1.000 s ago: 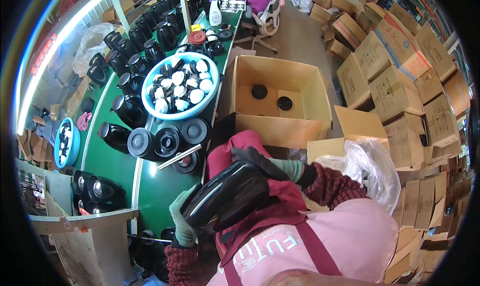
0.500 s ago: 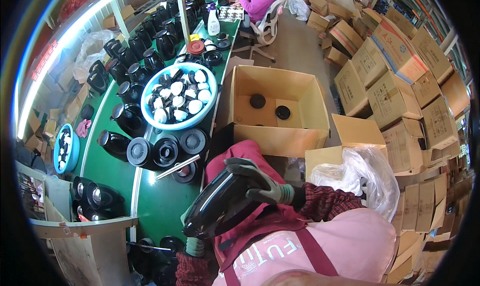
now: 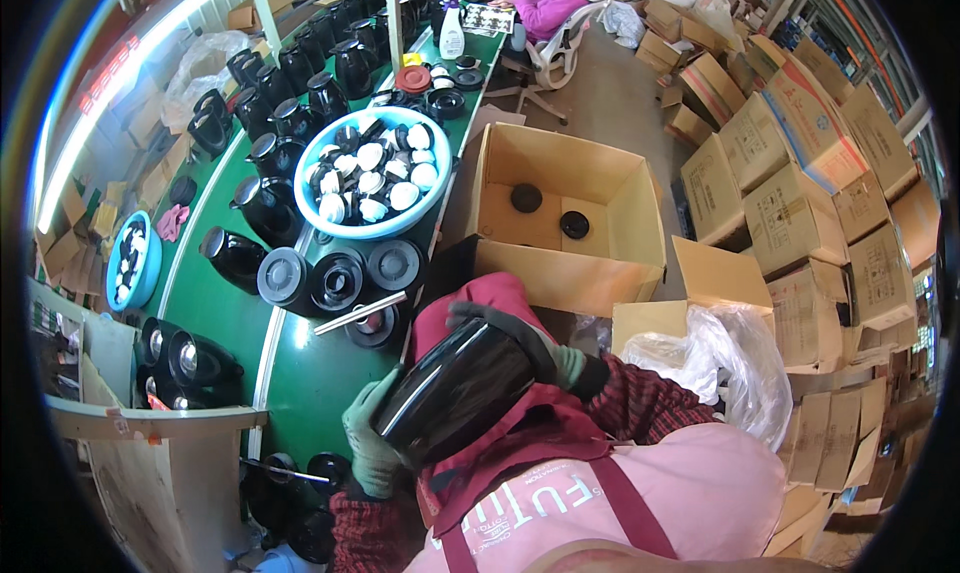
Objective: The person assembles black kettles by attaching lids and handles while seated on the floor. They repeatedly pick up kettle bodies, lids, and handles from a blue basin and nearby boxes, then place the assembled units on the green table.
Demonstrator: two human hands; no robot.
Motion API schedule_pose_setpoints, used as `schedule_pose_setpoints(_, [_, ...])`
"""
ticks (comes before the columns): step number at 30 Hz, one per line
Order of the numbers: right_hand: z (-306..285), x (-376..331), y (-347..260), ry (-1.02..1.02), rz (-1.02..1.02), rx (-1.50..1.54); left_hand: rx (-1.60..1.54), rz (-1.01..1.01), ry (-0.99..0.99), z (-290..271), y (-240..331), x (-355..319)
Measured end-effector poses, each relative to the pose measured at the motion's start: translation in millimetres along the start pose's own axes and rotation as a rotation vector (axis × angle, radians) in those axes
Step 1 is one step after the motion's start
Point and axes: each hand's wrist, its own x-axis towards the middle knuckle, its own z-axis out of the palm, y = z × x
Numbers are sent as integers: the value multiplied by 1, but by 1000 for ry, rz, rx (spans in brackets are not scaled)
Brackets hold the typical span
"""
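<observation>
Green-topped desk [image 3: 312, 388] stretches toward eleven o'clock. At six o'clock, a glossy black rounded shell [image 3: 455, 393] tilts between the pale-green-gloved left hand [image 3: 374, 437] and grey-and-green-gloved right hand [image 3: 528, 335], each grip curved part-open, holding one end; supporting both ends evenly should prevent slips.

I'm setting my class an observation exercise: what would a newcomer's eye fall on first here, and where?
First, the glossy black vessel at lower centre, held between the gloved left hand and right hand. Next, the blue basin heaped with black and white parts on the green worktop, upper left. Then the open cardboard box right of the worktop, two round black pieces inside.
</observation>
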Motion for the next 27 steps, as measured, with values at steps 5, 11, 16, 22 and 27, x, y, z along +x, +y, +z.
schedule_pose_setpoints(5, [-12, -3, 7, 151, 234, 124, 123, 222, -120, -11, -2, 21])
schedule_pose_setpoints(11, [42, -25, -29, -28, -400, -781, -561, -155, -43, 76, -192, -79])
schedule_pose_setpoints(16, [35, -46, -18, 177, -426, -711, -439, -142, -124, 80, -159, -68])
schedule_pose_setpoints(22, [1, -31, 14, 85, -276, -67, -77, 97, 13, 11, -2, 15])
schedule_pose_setpoints(27, [-12, -49, 49, 103, -461, -236, -46, -152, -266, 9, 29, 24])
